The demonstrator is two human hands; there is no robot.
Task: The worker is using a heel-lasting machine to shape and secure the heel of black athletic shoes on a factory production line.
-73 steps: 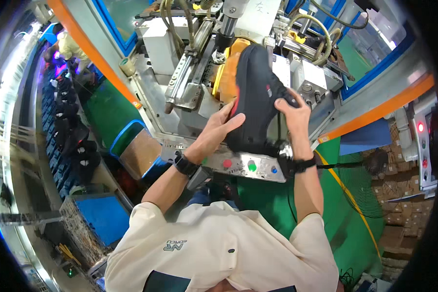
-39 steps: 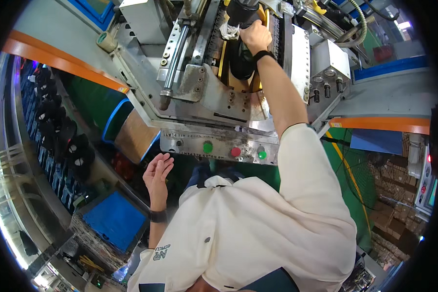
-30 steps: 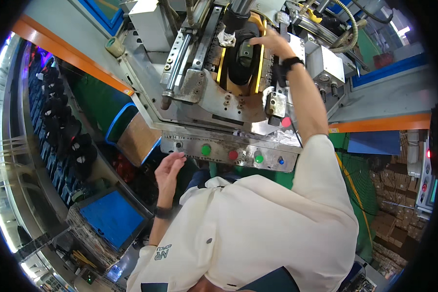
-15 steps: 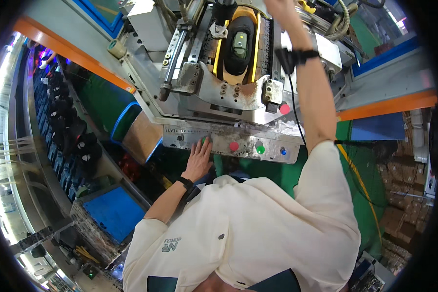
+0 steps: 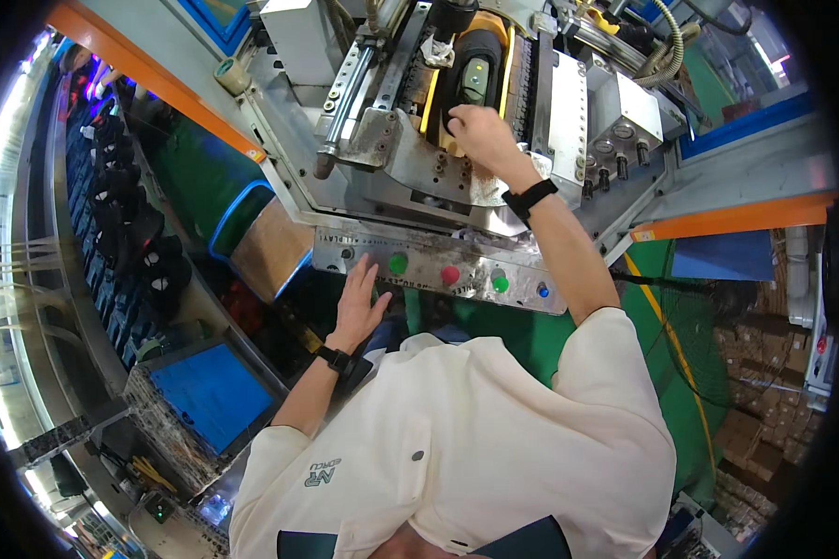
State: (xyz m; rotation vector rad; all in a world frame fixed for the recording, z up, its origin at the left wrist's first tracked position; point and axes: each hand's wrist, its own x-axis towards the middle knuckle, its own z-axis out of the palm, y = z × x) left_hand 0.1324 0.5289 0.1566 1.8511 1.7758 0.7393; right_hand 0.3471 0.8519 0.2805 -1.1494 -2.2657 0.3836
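A dark shoe upper (image 5: pixel 480 47) lies lengthwise in the bed of a metal machine (image 5: pixel 382 149), between yellow strips. In its opening sits a grey-green piece (image 5: pixel 475 82) with small lit dots. My right hand (image 5: pixel 483 138) is at the shoe's near end with fingers curled in; its fingertips are partly hidden, and what they may hold cannot be made out. My left hand (image 5: pixel 356 303) has spread fingers and holds nothing. It is at the left part of the metal control panel (image 5: pixel 471 265), beside a large green button (image 5: pixel 398 264).
Red (image 5: pixel 450 275), green (image 5: pixel 501 283) and blue (image 5: pixel 543 290) buttons line the panel. Orange machine beams (image 5: pixel 736 216) flank both sides. At the left, dark shoes (image 5: pixel 121 205) stand along a conveyor. A blue-topped stand (image 5: pixel 210 396) and a brown-seated stool (image 5: pixel 270 247) are nearby.
My right hand has come back from beyond the shoe's far end to its near end. My left hand has moved off the large green button, a little left and down.
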